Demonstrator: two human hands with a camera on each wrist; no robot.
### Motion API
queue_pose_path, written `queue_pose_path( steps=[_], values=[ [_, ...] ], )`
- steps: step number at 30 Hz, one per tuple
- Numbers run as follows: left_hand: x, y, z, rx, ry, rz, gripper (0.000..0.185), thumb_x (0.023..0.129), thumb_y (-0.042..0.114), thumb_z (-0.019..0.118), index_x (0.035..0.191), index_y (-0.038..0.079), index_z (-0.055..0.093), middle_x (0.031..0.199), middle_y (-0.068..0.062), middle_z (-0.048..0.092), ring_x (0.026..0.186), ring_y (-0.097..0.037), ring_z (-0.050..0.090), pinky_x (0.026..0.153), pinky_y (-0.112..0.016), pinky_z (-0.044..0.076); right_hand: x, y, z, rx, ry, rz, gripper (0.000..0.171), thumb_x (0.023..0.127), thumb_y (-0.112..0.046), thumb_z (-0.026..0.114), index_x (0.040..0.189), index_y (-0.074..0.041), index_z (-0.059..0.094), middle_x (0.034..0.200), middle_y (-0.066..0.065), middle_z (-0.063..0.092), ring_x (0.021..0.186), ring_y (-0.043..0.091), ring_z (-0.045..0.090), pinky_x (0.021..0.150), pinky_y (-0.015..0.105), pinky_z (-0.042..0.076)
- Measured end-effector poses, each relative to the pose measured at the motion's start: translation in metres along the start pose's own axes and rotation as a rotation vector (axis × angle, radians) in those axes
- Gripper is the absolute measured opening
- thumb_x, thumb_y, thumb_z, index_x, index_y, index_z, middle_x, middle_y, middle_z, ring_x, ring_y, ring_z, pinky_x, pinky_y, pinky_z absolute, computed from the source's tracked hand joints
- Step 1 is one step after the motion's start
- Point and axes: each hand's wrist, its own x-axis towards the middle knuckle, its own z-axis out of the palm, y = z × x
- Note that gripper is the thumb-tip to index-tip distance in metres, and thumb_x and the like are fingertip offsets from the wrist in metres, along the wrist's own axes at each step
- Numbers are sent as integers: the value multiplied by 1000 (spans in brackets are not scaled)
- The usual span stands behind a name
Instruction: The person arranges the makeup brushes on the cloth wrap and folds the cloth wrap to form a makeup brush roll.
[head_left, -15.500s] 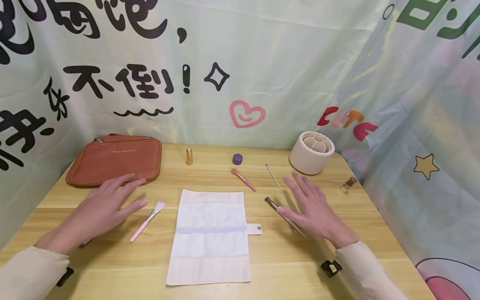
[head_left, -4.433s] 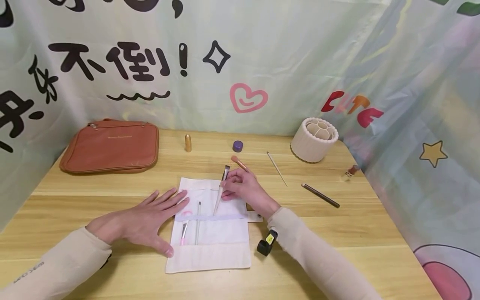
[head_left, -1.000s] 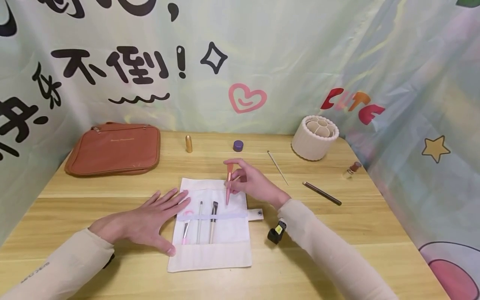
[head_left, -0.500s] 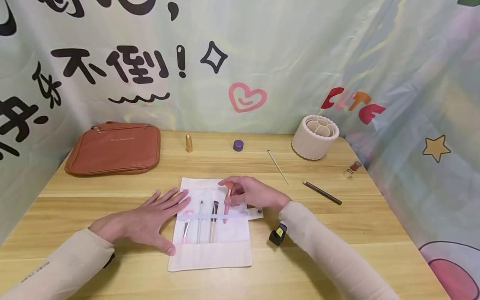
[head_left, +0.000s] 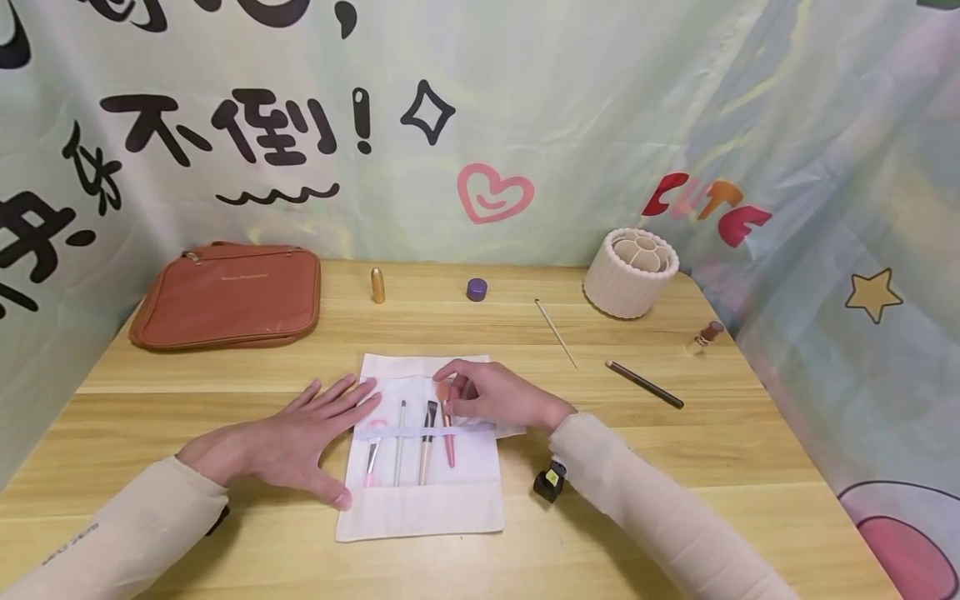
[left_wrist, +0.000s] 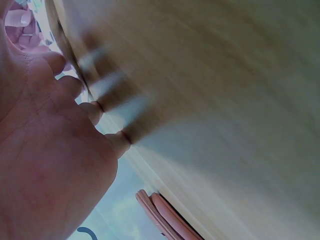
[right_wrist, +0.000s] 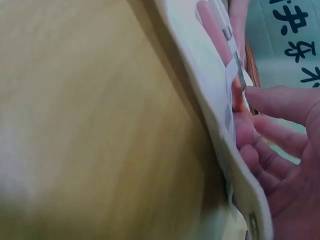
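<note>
A white cloth brush roll (head_left: 420,512) lies unfolded before me, with an elastic band across its middle. My left hand (head_left: 292,442) rests with spread fingers on its left edge. My right hand (head_left: 510,392) pinches a pink makeup brush (head_left: 450,446) near its bristle end; the handle passes under the band, as the right wrist view also shows. Left of it, also under the band, are a flat dark-bristled brush (head_left: 429,418), a thin brush (head_left: 399,454) and a pink-handled brush (head_left: 371,458). The right hand partly covers the roll's snap tab.
On the table behind stand a brown zip case (head_left: 232,296), a gold bullet-shaped tube (head_left: 378,286), a purple-lidded jar (head_left: 476,289) and a ribbed cream holder (head_left: 632,273). To the right lie a thin stick (head_left: 557,333), a dark pencil-like stick (head_left: 643,384) and a small brown-capped bottle (head_left: 705,337).
Brushes once loose on the table now sit under the band. Since 4.4 s ago the right hand released the flat brush, took the pink one and slid it down under the band. Left hand stays put.
</note>
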Motion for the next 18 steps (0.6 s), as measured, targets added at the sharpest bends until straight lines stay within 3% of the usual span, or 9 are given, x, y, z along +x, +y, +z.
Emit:
queue_pose_path(
  steps=[10,18],
  values=[
    [0,-3,1,7,17,30,129,79,68,86,175,9,21,184,-17,8,168,-52,0,126,-81,-4,-4,-6,4,-23,24,31,8,100,-17,81,107,-15,79,91,-7,72,84,9,63,77,22,53],
    [-1,-3,1,11,19,24,129,79,69,85,175,8,22,184,-17,9,168,-52,1,126,-80,-4,-9,-1,2,-51,-35,-37,4,100,-19,81,97,-18,83,82,-10,72,73,2,57,69,19,47]
  ],
)
